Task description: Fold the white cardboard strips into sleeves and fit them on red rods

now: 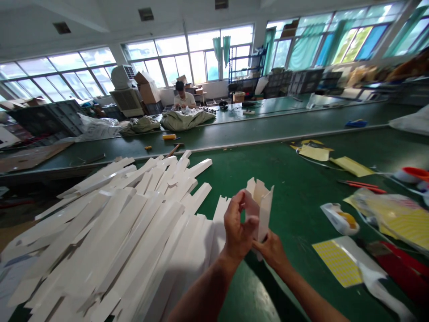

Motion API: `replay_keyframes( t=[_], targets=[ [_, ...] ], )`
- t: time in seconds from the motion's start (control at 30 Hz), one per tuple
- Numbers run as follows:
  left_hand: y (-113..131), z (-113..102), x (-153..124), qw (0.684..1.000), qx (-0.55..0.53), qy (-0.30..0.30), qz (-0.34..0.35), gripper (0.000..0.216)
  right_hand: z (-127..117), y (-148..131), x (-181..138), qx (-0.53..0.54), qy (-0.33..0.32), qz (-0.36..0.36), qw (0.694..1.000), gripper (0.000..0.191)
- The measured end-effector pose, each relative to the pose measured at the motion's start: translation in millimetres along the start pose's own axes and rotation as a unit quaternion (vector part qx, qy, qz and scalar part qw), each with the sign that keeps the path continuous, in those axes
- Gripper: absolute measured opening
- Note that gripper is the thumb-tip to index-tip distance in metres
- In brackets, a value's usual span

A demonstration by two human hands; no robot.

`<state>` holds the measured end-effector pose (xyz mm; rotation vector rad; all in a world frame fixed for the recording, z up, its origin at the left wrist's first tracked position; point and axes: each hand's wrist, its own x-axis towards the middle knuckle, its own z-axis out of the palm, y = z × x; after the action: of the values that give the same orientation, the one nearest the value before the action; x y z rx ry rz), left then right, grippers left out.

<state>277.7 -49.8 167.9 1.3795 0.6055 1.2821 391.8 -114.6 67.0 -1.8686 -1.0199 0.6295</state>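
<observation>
A small white cardboard box (266, 208) stands upright between my hands, its top end open with flaps raised. My left hand (236, 223) curls round its left side, with fingers near the top and the thumb across the front. Low on the box, my right hand (272, 251) pinches the bottom end; some of its fingers are hidden behind the card. To the left lies a large heap of long white folded cartons (124, 223), flat or partly squared. A few more cartons (221, 214) lie close beside my left wrist.
Yellow label sheets (337, 261), a white tape dispenser (340, 219), red-handled tweezers (365, 185) and yellow paper (351, 165) lie on the green table (295, 179) to the right. A rail (241, 145) crosses behind. Another person (183, 98) sits across the room.
</observation>
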Motion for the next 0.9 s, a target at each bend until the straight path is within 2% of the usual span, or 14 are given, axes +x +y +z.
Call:
replay_keyframes(
  t=[0.1, 0.2, 0.27, 0.33, 0.43, 0.47, 0.53, 0.6, 0.7, 0.8, 0.87, 0.9],
  targets=[
    [18.2, 11.8, 12.0, 0.999, 0.025, 0.033, 0.031, 0.055, 9.7, -3.7, -1.4, -0.005, 0.038, 0.022, 0.999, 0.028],
    [22.3, 20.6, 12.6, 0.999, 0.011, 0.041, 0.029, 0.061, 17.4, -11.5, -6.4, 0.014, 0.028, 0.022, 0.999, 0.027],
    [19.9, 22.9, 10.0, 0.998, 0.01, 0.052, 0.022, 0.061, 19.3, -12.3, -8.1, 0.045, -0.003, 0.007, 0.999, 0.032],
    [17.2, 23.0, 7.3, 0.996, 0.029, 0.079, 0.009, 0.05, 17.2, -9.2, -7.9, 0.084, -0.061, -0.017, 0.995, 0.041],
    [15.8, 20.9, 3.7, 0.994, 0.05, 0.095, -0.004, 0.039, 3.7, -7.8, -2.1, 0.145, -0.153, -0.035, 0.977, 0.058],
    [15.7, 20.1, 2.6, 0.995, 0.052, 0.089, -0.006, 0.037, -3.6, -11.5, 2.1, 0.167, -0.155, -0.023, 0.974, 0.061],
    [16.0, 19.1, 0.8, 0.995, 0.055, 0.083, -0.003, 0.033, -21.0, -28.1, 12.6, 0.243, -0.077, -0.021, 0.967, 0.074],
    [17.4, 19.2, -0.6, 0.995, 0.056, 0.085, 0.005, 0.027, -39.4, -56.3, 21.4, 0.256, -0.068, -0.058, 0.962, 0.079],
    [23.8, 20.0, -1.9, 0.995, 0.057, 0.085, 0.008, 0.019, -58.4, -105.4, 23.5, 0.141, -0.033, -0.113, 0.983, 0.058],
    [34.3, 19.2, -0.8, 0.994, 0.075, 0.079, -0.011, 0.017, -57.6, -138.3, 16.0, 0.076, -0.005, -0.117, 0.99, 0.047],
    [40.7, 17.6, 1.3, 0.992, 0.096, 0.076, -0.018, 0.022, -48.7, -145.2, 10.6, 0.089, 0.016, -0.088, 0.992, 0.047],
    [42.8, 16.6, 2.3, 0.991, 0.113, 0.073, -0.015, 0.026, -43.5, -144.8, 8.2, 0.097, 0.051, -0.085, 0.99, 0.046]
  ],
)
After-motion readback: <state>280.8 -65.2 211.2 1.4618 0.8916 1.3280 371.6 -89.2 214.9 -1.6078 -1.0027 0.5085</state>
